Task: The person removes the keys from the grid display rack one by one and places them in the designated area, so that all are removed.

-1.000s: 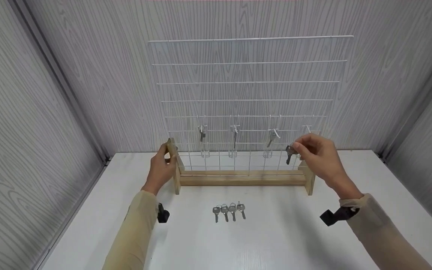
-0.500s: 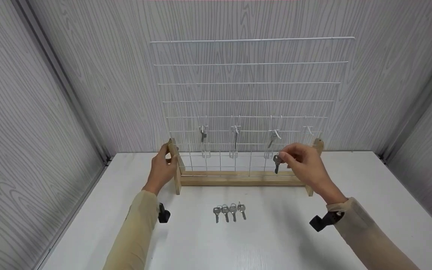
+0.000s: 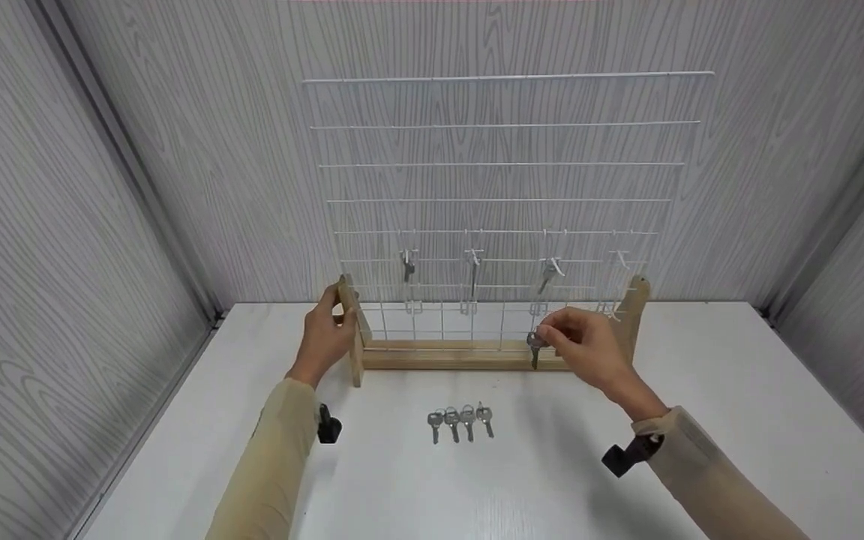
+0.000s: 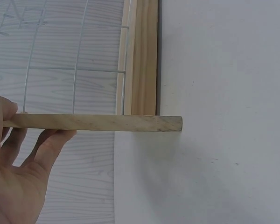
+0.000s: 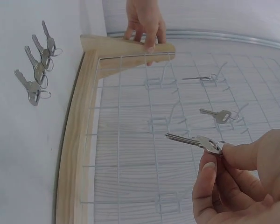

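Metal key (image 5: 206,144) is pinched in the right hand (image 3: 588,345), in front of the rail (image 3: 447,361). Left hand (image 3: 322,337) is clamped on the side panel (image 4: 98,122). Three hung keys (image 5: 222,116) are on the grid (image 3: 507,77); four loose keys (image 3: 452,421) lie on the worktop (image 3: 417,487).

Booth (image 3: 769,150) of woodgrain panels (image 3: 199,135), white tabletop (image 3: 402,487)

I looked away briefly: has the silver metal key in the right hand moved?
Yes: the held key moved left and down in the head view, against the pale wooden base bar it now overlaps.
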`<action>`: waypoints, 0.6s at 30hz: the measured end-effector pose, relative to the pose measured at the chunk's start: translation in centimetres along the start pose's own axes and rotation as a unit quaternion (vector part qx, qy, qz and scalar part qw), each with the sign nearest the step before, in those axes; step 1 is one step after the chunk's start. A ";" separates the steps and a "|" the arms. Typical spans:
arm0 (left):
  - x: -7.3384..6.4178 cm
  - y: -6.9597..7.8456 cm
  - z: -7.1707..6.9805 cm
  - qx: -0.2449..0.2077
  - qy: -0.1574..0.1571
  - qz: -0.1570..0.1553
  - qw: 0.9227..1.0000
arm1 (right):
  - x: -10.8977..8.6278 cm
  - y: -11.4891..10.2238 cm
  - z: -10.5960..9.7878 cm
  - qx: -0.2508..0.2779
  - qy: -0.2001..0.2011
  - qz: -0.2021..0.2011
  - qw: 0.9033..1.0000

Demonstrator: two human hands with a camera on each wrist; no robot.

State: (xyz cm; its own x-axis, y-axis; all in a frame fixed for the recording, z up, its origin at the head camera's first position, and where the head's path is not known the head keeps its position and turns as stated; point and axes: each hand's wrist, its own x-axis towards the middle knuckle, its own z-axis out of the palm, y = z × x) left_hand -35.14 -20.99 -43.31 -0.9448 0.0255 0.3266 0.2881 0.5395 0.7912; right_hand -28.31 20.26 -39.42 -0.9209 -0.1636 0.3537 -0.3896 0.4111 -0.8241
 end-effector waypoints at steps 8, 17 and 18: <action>0.2 0.0 0.2 0.008 -0.003 -0.005 1.000 | -0.6 1.4 1.5 0.009 -0.021 0.017 1.000; 0.1 0.0 0.1 0.006 -0.003 -0.004 1.000 | -0.9 3.1 3.0 0.028 -0.039 0.056 0.997; 0.1 0.0 0.1 0.006 -0.003 -0.004 1.000 | -1.0 3.3 3.1 0.029 -0.043 0.058 0.997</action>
State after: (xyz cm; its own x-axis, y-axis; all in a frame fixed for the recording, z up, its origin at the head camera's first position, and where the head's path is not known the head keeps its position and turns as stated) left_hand -35.24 -20.88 -43.33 -0.9481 0.0263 0.3169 0.2786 0.5493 0.7878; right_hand -28.74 18.96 -43.87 -0.9563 -0.1952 0.2174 -0.2781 0.3790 -0.8826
